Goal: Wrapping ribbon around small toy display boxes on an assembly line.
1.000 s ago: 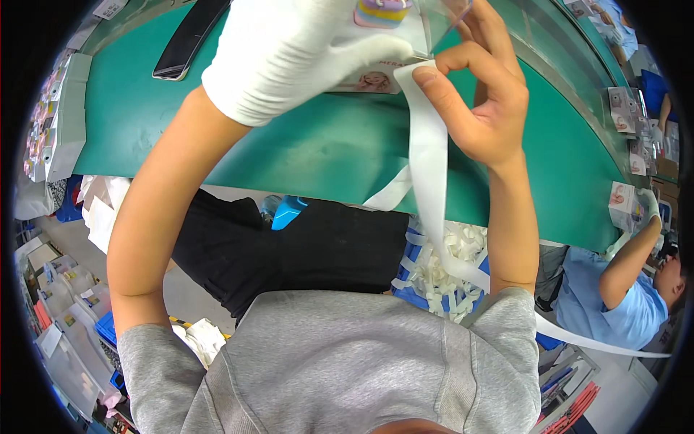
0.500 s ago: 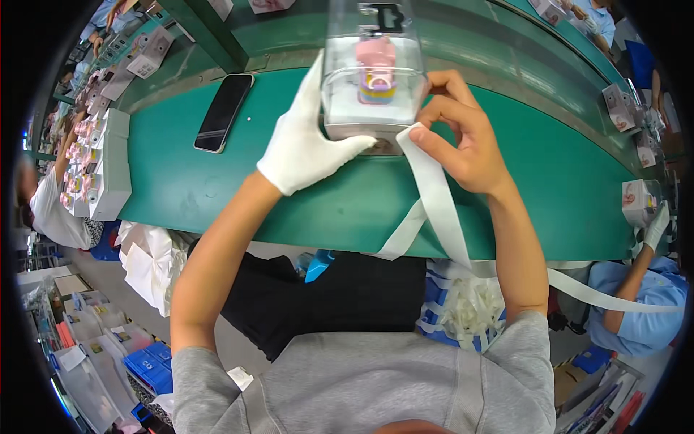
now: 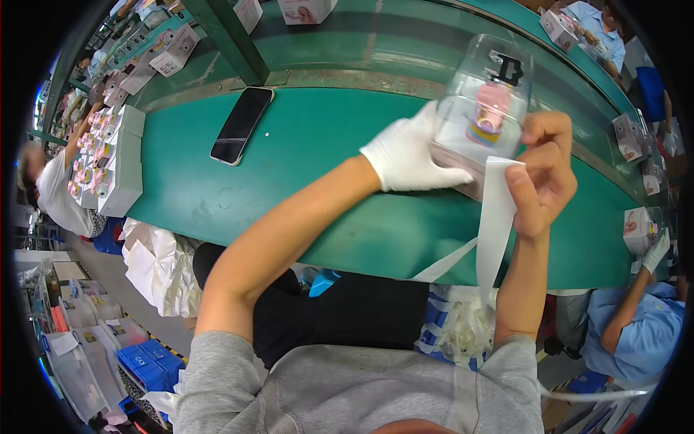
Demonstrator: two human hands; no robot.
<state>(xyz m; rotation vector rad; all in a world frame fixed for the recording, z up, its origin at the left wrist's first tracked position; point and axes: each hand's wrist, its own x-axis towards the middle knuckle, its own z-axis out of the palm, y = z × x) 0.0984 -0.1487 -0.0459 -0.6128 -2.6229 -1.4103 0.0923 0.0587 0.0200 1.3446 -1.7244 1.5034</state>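
Note:
A clear display box [image 3: 463, 108] with a white base is tilted above the right part of the green table. Inside it sits a pink toy [image 3: 493, 108] with a purple and yellow band. My left hand [image 3: 413, 155], in a white glove, grips the box by its lower left side, thumb along the front of the base. Bare, my right hand [image 3: 543, 173] pinches the end of a white strip [image 3: 495, 224] between thumb and fingers, close against the box's right side. The strip hangs from there past the table's front edge, and its other end is hidden.
A phone [image 3: 242, 126] lies on the green table [image 3: 195, 188]. Left stands a white tray [image 3: 129, 155] of pink toys beside a co-worker. Boxes [image 3: 307, 10] sit on the green conveyor beyond. At right a co-worker's gloved hand [image 3: 656, 252] touches another box [image 3: 637, 230].
Both my hands have moved right with the clear box, which now leans to the right. The white strip has come along in my right hand.

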